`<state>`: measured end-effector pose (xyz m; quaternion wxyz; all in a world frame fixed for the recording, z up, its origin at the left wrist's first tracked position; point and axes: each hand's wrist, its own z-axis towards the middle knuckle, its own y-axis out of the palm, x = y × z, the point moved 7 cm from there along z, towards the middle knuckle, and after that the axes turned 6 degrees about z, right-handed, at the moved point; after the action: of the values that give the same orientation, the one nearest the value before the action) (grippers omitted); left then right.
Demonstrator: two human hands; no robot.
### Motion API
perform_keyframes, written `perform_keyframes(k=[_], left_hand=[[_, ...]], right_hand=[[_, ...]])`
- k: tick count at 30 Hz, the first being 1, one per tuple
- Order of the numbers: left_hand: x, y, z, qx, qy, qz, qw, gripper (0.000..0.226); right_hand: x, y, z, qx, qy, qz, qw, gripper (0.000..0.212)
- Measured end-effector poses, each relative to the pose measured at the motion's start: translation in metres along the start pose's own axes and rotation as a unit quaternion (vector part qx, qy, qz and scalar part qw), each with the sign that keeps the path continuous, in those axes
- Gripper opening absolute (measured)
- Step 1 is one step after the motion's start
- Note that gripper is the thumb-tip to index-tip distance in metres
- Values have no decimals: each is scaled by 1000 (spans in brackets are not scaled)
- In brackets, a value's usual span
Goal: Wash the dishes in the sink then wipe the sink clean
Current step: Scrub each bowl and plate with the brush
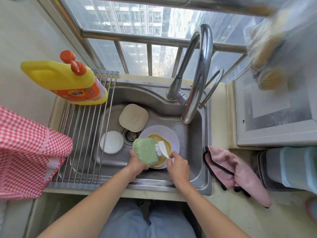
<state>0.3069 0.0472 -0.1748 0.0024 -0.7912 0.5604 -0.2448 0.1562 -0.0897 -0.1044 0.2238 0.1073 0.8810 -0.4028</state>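
In the steel sink (192, 162) my left hand (137, 163) grips the near edge of a green square plate (145, 151), held tilted with its underside up. My right hand (178, 166) holds the handle of a white dish brush (161, 148), whose bristles touch the green plate's right edge. Beneath them a yellow dish (163, 141) lies in a pale lilac round plate (164, 133). A beige square plate with a bear outline (133, 116) lies at the back of the basin. A white round bowl (111, 142) sits left of the drain (131, 135).
A roll-up drying rack (82, 134) covers the sink's left part, with a yellow detergent bottle (68, 79) on its far end. The tall faucet (197, 71) arches over the basin. A pink cloth (235, 172) lies on the right counter. A red checked cloth (27, 150) hangs at left.
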Motion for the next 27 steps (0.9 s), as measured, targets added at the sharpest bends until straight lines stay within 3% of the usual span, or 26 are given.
perform_keyframes(k=[3,7,15,17,21,27], left_hand=[[4,-5,6,48,-24,-126,991,57],[6,-12,6,75,-53,-311,946,31],[7,-16,29,67,-43,-431,899,40],[8,-13,29,63,-20,-417,907,51],[10,1,11,70,15,-233,970,52],[3,-12,12,99,54,-250,962,63]], right_hand=[[1,-2,1,5,0,-5,1000,7],[-1,-7,-5,13,-16,12,1000,7],[2,-9,-3,41,-10,83,996,6],[3,-4,-5,34,-15,80,996,6],[2,10,-29,6,-38,75,996,3],[10,1,-24,35,-4,50,998,4]])
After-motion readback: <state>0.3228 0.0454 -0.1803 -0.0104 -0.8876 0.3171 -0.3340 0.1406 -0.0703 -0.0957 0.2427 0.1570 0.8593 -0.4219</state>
